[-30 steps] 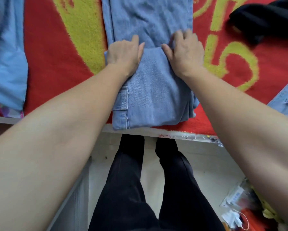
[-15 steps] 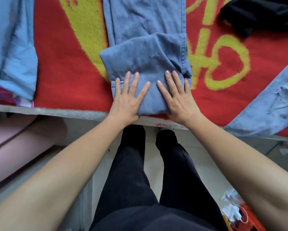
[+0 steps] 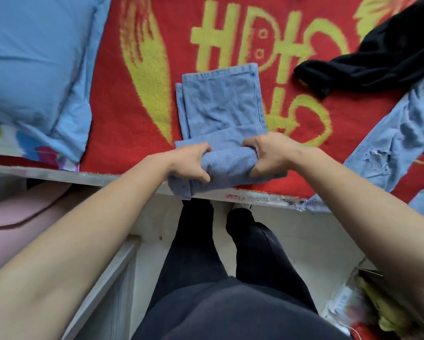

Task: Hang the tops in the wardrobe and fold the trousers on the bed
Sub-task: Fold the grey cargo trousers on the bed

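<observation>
Formerly flat, left hand (image 3: 188, 163) and right hand (image 3: 269, 154) now grip the jeans (image 3: 222, 104) at an apparently rolled fold

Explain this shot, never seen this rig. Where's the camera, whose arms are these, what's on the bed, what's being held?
There is no robot here. A person wears one wide-angle camera on the head, looking down, so the two bare arms are their own. Their left hand and right hand each grip the bunched near end of a pair of blue jeans, partly folded, at the bed's near edge. The jeans lie on a red blanket with yellow lettering. Also on it are a blue pillow at left, a black garment at upper right and ripped light jeans at right. Below are the person's legs in black trousers.
</observation>
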### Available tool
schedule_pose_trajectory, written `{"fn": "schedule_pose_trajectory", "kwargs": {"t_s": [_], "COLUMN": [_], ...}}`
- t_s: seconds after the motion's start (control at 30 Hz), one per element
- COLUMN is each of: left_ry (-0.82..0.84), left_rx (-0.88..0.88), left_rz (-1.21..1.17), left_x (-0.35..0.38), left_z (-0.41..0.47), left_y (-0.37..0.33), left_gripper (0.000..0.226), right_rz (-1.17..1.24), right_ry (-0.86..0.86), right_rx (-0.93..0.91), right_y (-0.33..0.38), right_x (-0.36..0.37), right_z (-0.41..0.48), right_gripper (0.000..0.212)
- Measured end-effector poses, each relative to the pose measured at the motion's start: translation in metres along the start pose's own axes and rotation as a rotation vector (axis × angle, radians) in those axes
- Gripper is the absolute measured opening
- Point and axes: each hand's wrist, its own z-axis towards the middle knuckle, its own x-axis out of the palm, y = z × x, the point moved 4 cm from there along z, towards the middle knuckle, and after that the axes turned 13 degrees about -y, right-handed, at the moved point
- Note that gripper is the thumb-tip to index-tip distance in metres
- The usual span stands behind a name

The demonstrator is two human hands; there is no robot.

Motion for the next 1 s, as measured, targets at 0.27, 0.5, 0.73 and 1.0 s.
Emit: {"fn": "schedule_pose_trajectory", "kwargs": {"t_s": [0.27, 0.5, 0.73, 1.0], "left_ry": [-0.207, -0.718, -0.793, -0.700], "left_rx": [-0.277, -0.346, -0.475, -0.472], "left_rz": [-0.481, -0.219, -0.068, 0.053], "left_x": [-0.070, -0.036, 0.031, 0.060], "left_z": [0.048, 0.071, 0.085, 0.137], "left_y": [0.049, 0.065, 0.043, 0.078], "left_gripper": [0.055, 0.058, 0.071, 0.071], "right_rz": [0.414, 0.144, -0.128, -0.111], "right_ry": [-0.136, -0.471, -0.604, -0.524], "right_rx": [0.320, 0.383, 0.202, 0.261], "right_y": [-0.047, -0.053, -0.038, -0.071], "right_x": [-0.058, 0.003, 0.057, 0.108], "right_z": [0.074, 0.089, 0.085, 0.134], "right_gripper": [0.069, 0.053, 0.073, 0.077]}}
